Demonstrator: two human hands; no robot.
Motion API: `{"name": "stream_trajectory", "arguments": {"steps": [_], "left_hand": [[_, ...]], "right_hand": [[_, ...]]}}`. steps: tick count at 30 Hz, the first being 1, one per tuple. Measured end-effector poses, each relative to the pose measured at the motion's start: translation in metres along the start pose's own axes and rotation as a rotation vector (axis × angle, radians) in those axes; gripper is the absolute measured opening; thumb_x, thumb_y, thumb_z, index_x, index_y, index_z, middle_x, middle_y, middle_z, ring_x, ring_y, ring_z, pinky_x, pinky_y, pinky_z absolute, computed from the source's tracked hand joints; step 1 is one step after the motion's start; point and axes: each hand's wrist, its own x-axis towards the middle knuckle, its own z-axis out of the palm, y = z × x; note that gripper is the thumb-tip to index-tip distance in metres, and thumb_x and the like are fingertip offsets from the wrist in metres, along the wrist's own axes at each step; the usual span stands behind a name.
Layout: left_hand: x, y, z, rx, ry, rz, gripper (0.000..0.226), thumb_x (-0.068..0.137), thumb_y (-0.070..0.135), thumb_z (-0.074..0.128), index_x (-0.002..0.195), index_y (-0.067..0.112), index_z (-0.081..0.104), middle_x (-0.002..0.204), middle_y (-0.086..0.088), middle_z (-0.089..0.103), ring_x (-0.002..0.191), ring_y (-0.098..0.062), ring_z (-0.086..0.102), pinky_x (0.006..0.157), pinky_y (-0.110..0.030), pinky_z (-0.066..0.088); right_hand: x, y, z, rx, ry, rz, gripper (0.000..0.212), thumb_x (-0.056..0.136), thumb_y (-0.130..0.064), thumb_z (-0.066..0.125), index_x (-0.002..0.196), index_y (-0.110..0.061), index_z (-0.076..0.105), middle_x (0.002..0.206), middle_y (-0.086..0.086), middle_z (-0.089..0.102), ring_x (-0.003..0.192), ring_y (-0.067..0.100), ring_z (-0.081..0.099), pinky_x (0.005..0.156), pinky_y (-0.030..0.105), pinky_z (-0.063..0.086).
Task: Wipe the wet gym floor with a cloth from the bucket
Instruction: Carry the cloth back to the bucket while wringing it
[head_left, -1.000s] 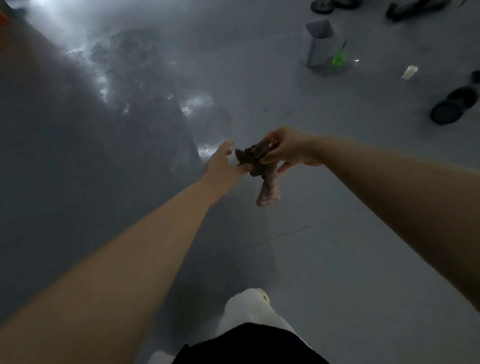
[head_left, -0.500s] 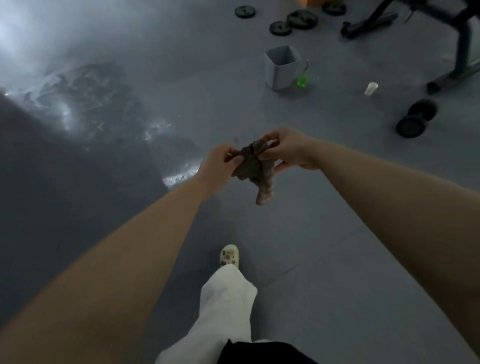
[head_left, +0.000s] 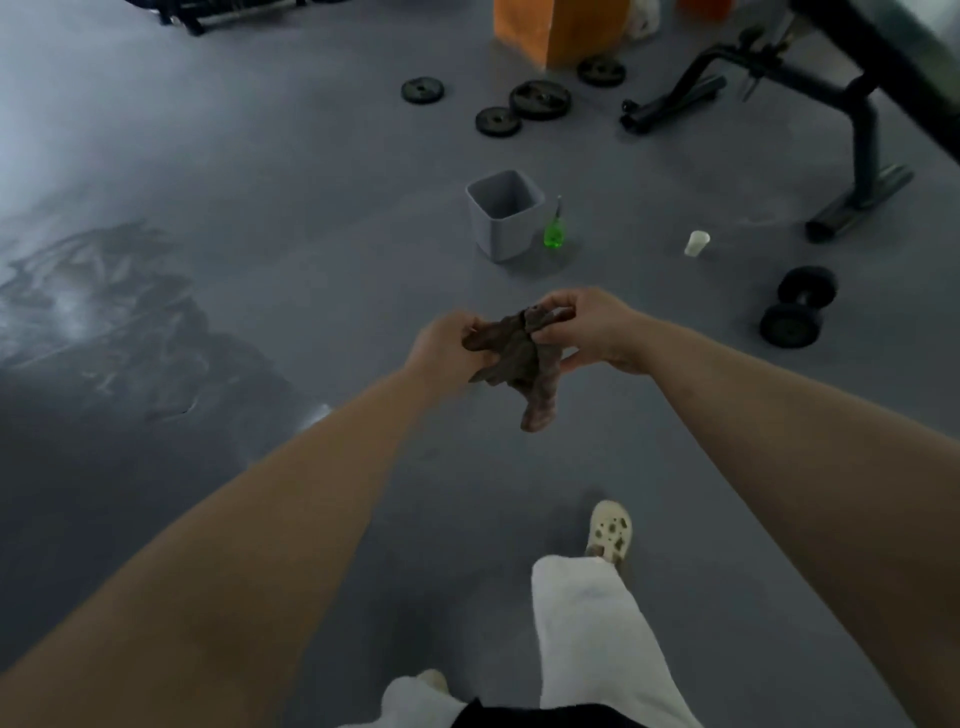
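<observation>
My left hand and right hand each pinching the crumpled brown cloth held above the grey floor, grey bucket farther off, wet patch at left

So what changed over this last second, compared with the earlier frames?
The left hand, open and only touching the cloth a second ago, now pinches one edge. The view has tilted up from the wet patch toward the bucket, and a foot has stepped forward. The right hand keeps its grip; the cloth still hangs above the floor.
</observation>
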Motion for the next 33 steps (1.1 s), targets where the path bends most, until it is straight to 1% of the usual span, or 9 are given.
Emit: {"name": "stream_trajectory", "arguments": {"steps": [3, 6, 11, 16, 20, 22, 25, 30, 33], "left_hand": [[0.078, 0.014, 0.01, -0.091, 0.039, -0.085, 0.036, 0.079, 0.01, 0.073, 0.113, 0.006, 0.06, 0.096, -0.007, 0.063, 0.094, -0.022, 0.061, 0.083, -0.032, 0.05], [0.152, 0.031, 0.032, -0.189, 0.098, -0.236, 0.045, 0.082, 0.01, 0.07, 0.124, 0.006, 0.054, 0.114, -0.007, 0.06, 0.098, -0.019, 0.057, 0.079, -0.024, 0.046], [0.251, 0.07, 0.075, -0.231, 0.102, -0.36, 0.05, 0.085, 0.024, 0.069, 0.13, 0.012, 0.051, 0.134, -0.005, 0.052, 0.118, -0.022, 0.052, 0.089, -0.027, 0.041], [0.353, 0.099, 0.089, -0.202, 0.021, -0.351, 0.047, 0.086, 0.027, 0.068, 0.129, 0.014, 0.055, 0.136, -0.002, 0.052, 0.123, -0.021, 0.049, 0.09, -0.024, 0.039], [0.442, 0.098, 0.083, -0.115, -0.016, -0.344, 0.027, 0.087, 0.024, 0.066, 0.112, 0.015, 0.066, 0.123, -0.005, 0.06, 0.112, -0.022, 0.056, 0.079, -0.024, 0.04], [0.486, 0.094, 0.076, -0.078, -0.015, -0.35, 0.024, 0.088, 0.022, 0.063, 0.111, 0.013, 0.065, 0.119, -0.007, 0.061, 0.111, -0.022, 0.056, 0.079, -0.025, 0.04], [0.552, 0.084, 0.061, -0.057, -0.02, -0.386, 0.022, 0.089, 0.02, 0.061, 0.109, 0.012, 0.064, 0.115, -0.01, 0.063, 0.106, -0.025, 0.057, 0.08, -0.03, 0.044], [0.644, 0.063, 0.039, -0.034, -0.035, -0.437, 0.019, 0.089, 0.021, 0.061, 0.104, 0.012, 0.065, 0.109, -0.007, 0.063, 0.105, -0.023, 0.056, 0.074, -0.024, 0.038], [0.695, 0.048, 0.037, -0.025, 0.016, -0.495, 0.011, 0.088, 0.021, 0.061, 0.097, 0.015, 0.064, 0.102, -0.006, 0.064, 0.098, -0.024, 0.058, 0.073, -0.026, 0.04]], "right_hand": [[0.063, -0.007, -0.06, -0.017, -0.047, -0.012, 0.02, 0.091, 0.001, 0.056, 0.106, -0.013, 0.056, 0.09, 0.002, 0.059, 0.082, 0.015, 0.06, 0.069, 0.033, 0.056], [0.133, -0.019, -0.129, -0.013, -0.097, -0.015, 0.016, 0.092, 0.0, 0.054, 0.099, -0.015, 0.056, 0.091, 0.004, 0.06, 0.081, 0.015, 0.062, 0.065, 0.031, 0.056], [0.225, -0.029, -0.219, 0.028, -0.093, 0.024, 0.019, 0.092, 0.001, 0.053, 0.096, -0.018, 0.055, 0.09, 0.005, 0.061, 0.078, 0.017, 0.062, 0.067, 0.034, 0.054], [0.313, -0.034, -0.277, 0.076, -0.085, 0.086, 0.028, 0.093, 0.003, 0.05, 0.116, -0.014, 0.051, 0.102, 0.012, 0.057, 0.089, 0.025, 0.061, 0.071, 0.04, 0.055], [0.393, -0.041, -0.308, 0.108, -0.05, 0.109, 0.037, 0.094, 0.004, 0.047, 0.127, -0.011, 0.047, 0.105, 0.01, 0.052, 0.08, 0.021, 0.059, 0.063, 0.037, 0.054], [0.438, -0.043, -0.321, 0.101, -0.032, 0.116, 0.043, 0.093, 0.005, 0.048, 0.13, -0.016, 0.046, 0.113, 0.01, 0.052, 0.081, 0.021, 0.06, 0.07, 0.041, 0.055], [0.504, -0.049, -0.34, 0.025, -0.024, 0.11, 0.048, 0.091, 0.002, 0.052, 0.131, -0.026, 0.048, 0.128, 0.011, 0.053, 0.099, 0.027, 0.061, 0.082, 0.044, 0.055], [0.607, -0.056, -0.363, -0.08, -0.073, 0.214, 0.017, 0.094, -0.006, 0.053, 0.098, -0.02, 0.061, 0.107, 0.007, 0.056, 0.09, 0.023, 0.057, 0.067, 0.034, 0.055], [0.673, -0.053, -0.369, -0.166, -0.088, 0.238, 0.019, 0.093, -0.008, 0.056, 0.08, -0.02, 0.06, 0.098, 0.007, 0.057, 0.088, 0.022, 0.056, 0.064, 0.033, 0.054]]}}
